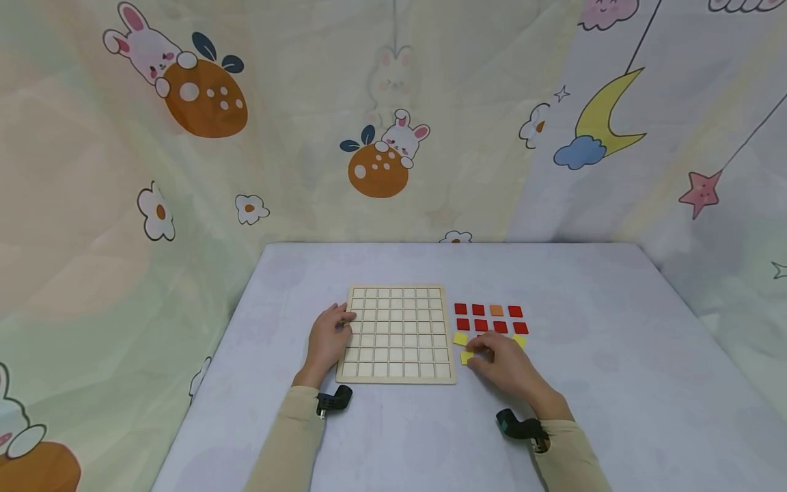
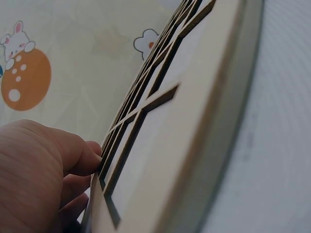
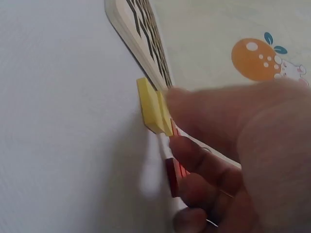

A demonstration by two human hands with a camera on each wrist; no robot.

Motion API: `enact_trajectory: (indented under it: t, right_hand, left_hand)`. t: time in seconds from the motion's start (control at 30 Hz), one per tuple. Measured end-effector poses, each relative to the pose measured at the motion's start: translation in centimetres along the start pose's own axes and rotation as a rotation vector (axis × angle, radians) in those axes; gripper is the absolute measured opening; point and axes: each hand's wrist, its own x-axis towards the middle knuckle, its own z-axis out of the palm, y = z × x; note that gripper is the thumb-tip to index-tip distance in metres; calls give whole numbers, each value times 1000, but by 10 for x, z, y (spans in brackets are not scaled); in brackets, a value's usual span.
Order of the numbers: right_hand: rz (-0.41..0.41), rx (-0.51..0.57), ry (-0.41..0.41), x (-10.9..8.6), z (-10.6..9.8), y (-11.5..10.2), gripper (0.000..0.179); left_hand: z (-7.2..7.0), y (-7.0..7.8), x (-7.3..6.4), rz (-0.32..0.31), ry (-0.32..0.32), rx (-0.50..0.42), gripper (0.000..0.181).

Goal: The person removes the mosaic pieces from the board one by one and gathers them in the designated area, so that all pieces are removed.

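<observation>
A square wooden grid board [image 1: 397, 378] with pale cells lies flat on the table. At its left edge my left hand [image 1: 330, 338] grips the frame, the thumb on top and the other fingers bent down along the side. To the right of the board are small square tiles: rows of red tiles [image 1: 501, 326], one orange tile [image 1: 496, 310] and several yellow tiles [image 1: 460, 338]. My right hand [image 1: 507, 362] reaches over the nearer tiles with loosely bent fingers, partly hiding them. In the right wrist view its thumb tip is right by a yellow tile [image 3: 151, 107], with a red tile [image 3: 172, 177] near the lower fingers.
A pale cloth covers the table [image 1: 406, 437]. Behind and around it hangs a curtain [image 1: 295, 137] printed with rabbits, a moon and flowers. Each wrist carries a black camera mount [image 1: 335, 400] beside a beige sleeve [image 1: 289, 437].
</observation>
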Motion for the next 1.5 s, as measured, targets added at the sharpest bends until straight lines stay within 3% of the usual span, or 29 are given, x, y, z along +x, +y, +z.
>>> enact_trajectory:
  t: [0.17,0.3,1.1,1.5]
  right_hand:
    - [25,9,109,3,1,0,21]
    - [47,-14,149,8,3,-2,25]
    - [54,-108,124,20,13,-4,28]
    - [112,-112,146,8,-3,8,36]
  left_hand:
    - [0,1,1,2,-8,0,27]
    - [-1,1,1,2,-8,-7,27]
    - [0,0,0,10,-6,-6,27]
    - [0,-1,0,6,-13,-6,27]
